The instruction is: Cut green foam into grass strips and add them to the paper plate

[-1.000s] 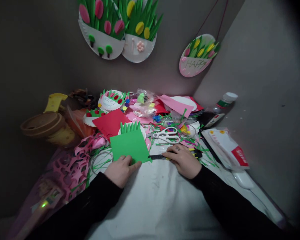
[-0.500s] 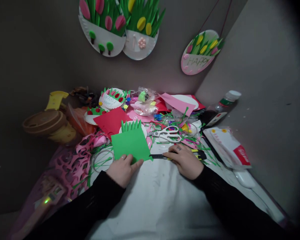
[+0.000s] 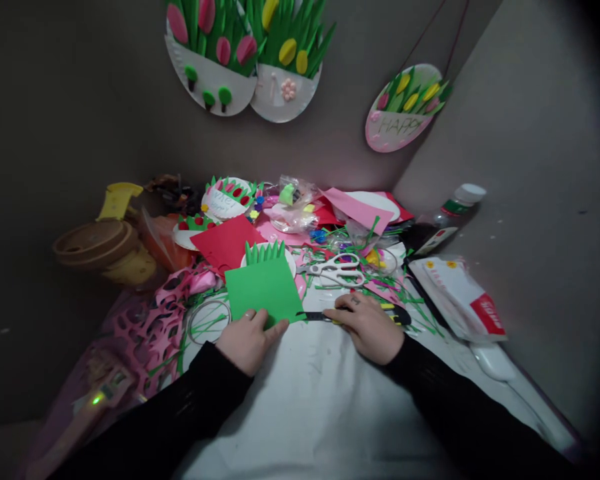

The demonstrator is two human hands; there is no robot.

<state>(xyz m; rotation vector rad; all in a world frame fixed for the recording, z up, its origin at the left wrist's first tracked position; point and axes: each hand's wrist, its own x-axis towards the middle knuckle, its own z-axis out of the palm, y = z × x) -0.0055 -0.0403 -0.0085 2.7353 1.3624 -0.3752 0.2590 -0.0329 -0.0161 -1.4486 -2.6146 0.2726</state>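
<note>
A square of green paper (image 3: 263,291) lies over part of a white paper plate (image 3: 291,260). My left hand (image 3: 245,337) holds it down at its near edge, fingers curled and thumb stretched along the edge. My right hand (image 3: 367,323) is closed around a yellow-and-black utility knife (image 3: 397,313). The knife lies low and almost level, its dark blade (image 3: 314,316) pointing left and meeting the paper's near right corner. Just beyond the knife rest white-handled scissors (image 3: 337,269). Pointed green paper grass (image 3: 264,253) shows behind the square.
Red paper (image 3: 227,241), pink paper (image 3: 357,210) and green scraps crowd the back. Pink cut-out scraps (image 3: 145,337) and a tape ring (image 3: 193,331) lie left. A bottle (image 3: 453,213) and white packet (image 3: 455,297) stand right. Decorated plates (image 3: 285,100) hang on the wall.
The camera view has shifted slightly. Both hands stay almost in place, the left on the green paper, the right on the knife with its blade at the paper's corner.
</note>
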